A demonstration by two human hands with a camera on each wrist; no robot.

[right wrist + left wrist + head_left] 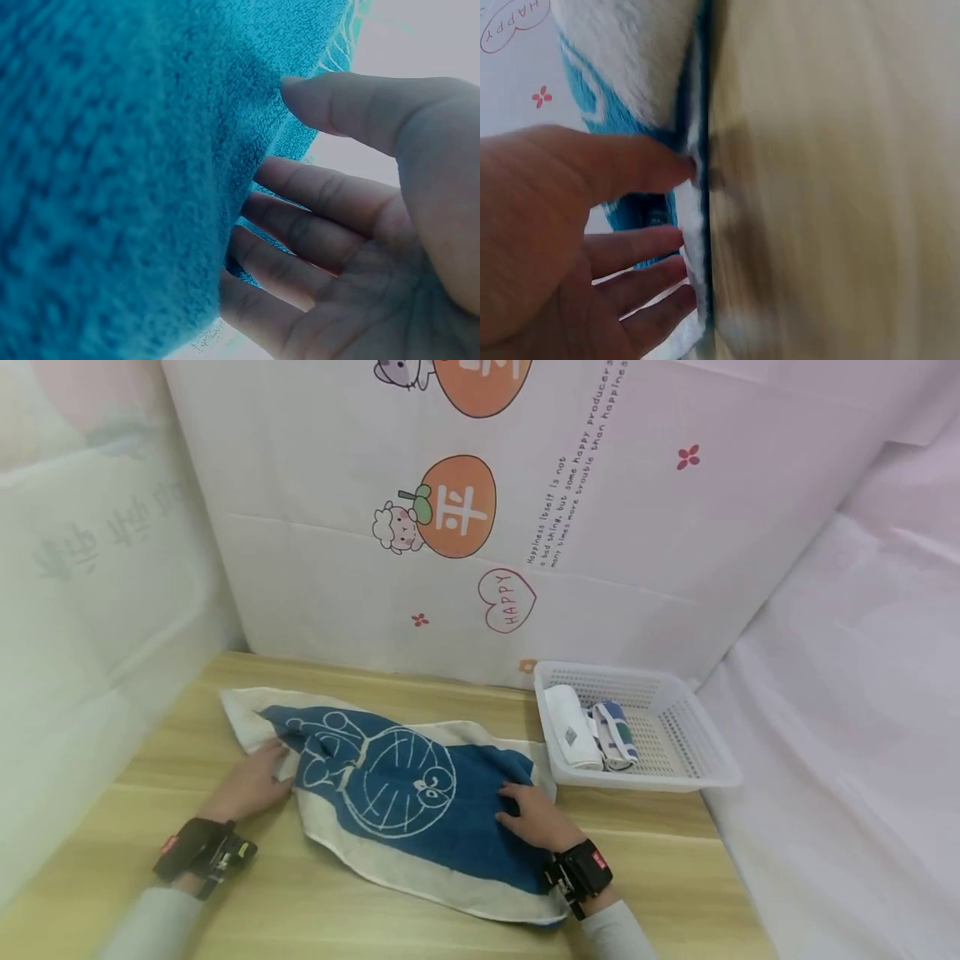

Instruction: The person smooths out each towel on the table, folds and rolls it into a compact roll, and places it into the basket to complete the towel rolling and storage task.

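A blue towel (480, 785) with a white cartoon-cat outline and cream borders lies spread but rumpled across the wooden table, its left end bunched and twisted. At its left border is my left hand (255, 778); in the left wrist view the thumb and fairly straight fingers (641, 244) touch the cream edge, spaced apart. My right hand (542, 818) rests on the blue part near the right end. Seen from the right wrist, its thumb stands apart from the extended fingers (300, 225), whose tips touch a raised fold of the cloth.
A white plastic basket (708, 735) stands at the back right, close by the towel's right end. Inside are a rolled white towel (573, 727) and a smaller blue-and-white rolled cloth (615, 733). Printed white sheets (322, 568) hang behind the wooden table (300, 893) and along both sides.
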